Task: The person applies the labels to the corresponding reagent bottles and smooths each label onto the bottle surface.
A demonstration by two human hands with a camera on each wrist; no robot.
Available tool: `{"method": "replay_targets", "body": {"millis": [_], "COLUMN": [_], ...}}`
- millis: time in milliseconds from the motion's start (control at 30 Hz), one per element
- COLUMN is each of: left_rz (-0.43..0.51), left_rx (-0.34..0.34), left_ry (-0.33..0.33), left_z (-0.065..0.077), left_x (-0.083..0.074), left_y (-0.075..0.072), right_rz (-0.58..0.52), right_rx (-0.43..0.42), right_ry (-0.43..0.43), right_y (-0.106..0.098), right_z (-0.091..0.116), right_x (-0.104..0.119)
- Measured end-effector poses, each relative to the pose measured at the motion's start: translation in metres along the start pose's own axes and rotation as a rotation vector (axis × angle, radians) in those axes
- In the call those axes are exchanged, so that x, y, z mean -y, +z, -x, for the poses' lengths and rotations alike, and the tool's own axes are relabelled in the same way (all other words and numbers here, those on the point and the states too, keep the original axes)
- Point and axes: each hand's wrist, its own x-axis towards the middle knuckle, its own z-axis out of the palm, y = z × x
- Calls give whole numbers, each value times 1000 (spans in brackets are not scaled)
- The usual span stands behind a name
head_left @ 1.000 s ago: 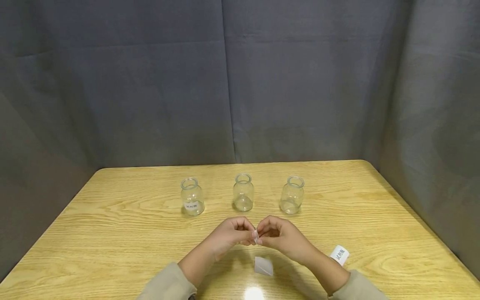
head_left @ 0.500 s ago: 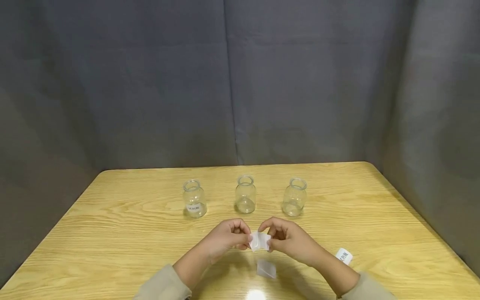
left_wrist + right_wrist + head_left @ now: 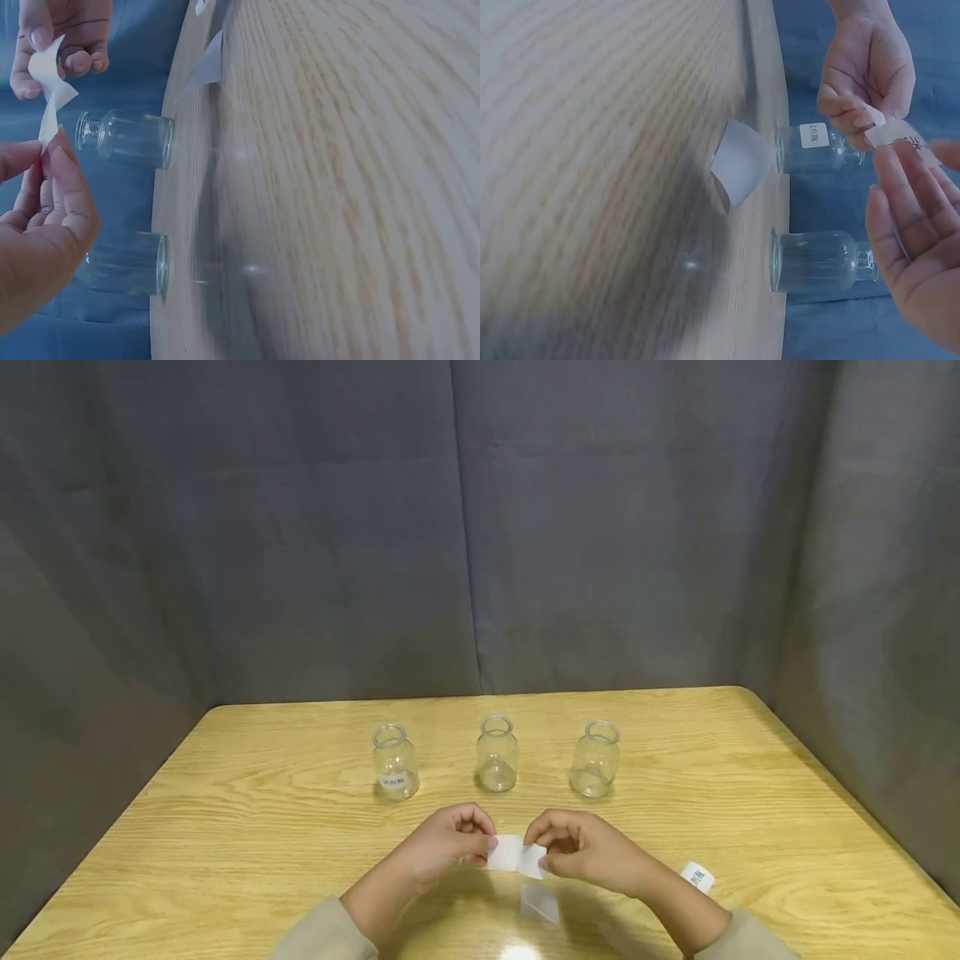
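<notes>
Between my two hands is a white paper sticker label [image 3: 505, 853], bent and partly split into two flaps. My left hand [image 3: 448, 837] pinches one end between thumb and forefinger. At the opposite end, my right hand [image 3: 581, 852] pinches the other flap. Dark printed characters show on the label [image 3: 911, 141] in the right wrist view. Beyond the hands stand three clear glass jars: a left jar [image 3: 395, 760] with a printed label stuck low on its side, a middle jar [image 3: 497, 756] and a right jar [image 3: 596, 760], both without a visible label.
A curled whitish paper piece [image 3: 540, 904] lies on the wooden table [image 3: 225, 827] just below the hands. Another printed white label [image 3: 698, 877] rests beside the right forearm. Grey cloth [image 3: 337, 543] hangs behind the table.
The hands have drawn slightly apart. The label, first almost hidden between the fingertips, has come into view and now spreads into two flaps. The jars have not been moved.
</notes>
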Motion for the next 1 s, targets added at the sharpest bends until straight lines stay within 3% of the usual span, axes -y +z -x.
{"method": "replay_targets", "body": {"millis": [300, 700, 1000], "left_rz": [-6, -41, -35], "left_rx": [4, 13, 12], "left_ry": [-23, -100, -117], "left_z": [7, 15, 18], "left_x": [2, 14, 17], "left_y": [-10, -25, -29], "right_rz": [-26, 106, 58], "right_rx": [39, -166, -191], "right_ry": [44, 99, 98], "right_y": [0, 5, 4], "right_z": [-1, -4, -7], "right_x": [-1, -1, -4]}}
